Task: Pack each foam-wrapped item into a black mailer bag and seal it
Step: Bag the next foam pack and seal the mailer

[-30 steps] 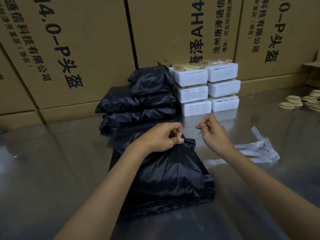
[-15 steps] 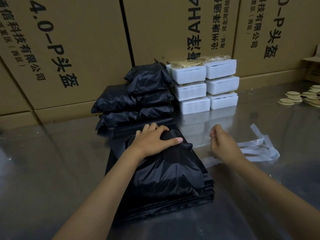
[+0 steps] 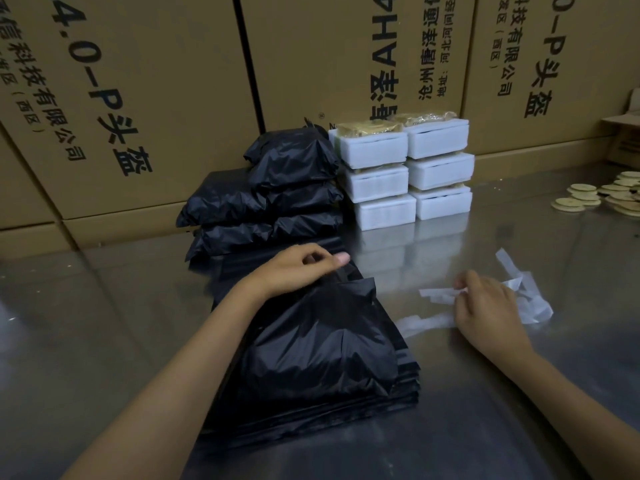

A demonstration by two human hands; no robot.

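A bulging, crinkled black mailer bag [image 3: 318, 344] is lying on a stack of flat mailers [image 3: 405, 382] at the near centre of the steel table [image 3: 104, 341]. The left hand [image 3: 298, 268] is pinching its far flap. The right hand [image 3: 485, 306] is pinching a white liner strip [image 3: 440, 292] among discarded strips [image 3: 530, 299]. Farther back, filled bags [image 3: 263, 202] are sitting left of six stacked foam-wrapped items [image 3: 405, 171].

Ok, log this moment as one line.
left hand: holds filled mailer bag mouth | right hand: at white liner strips | foam-wrapped items: stacked, unpacked
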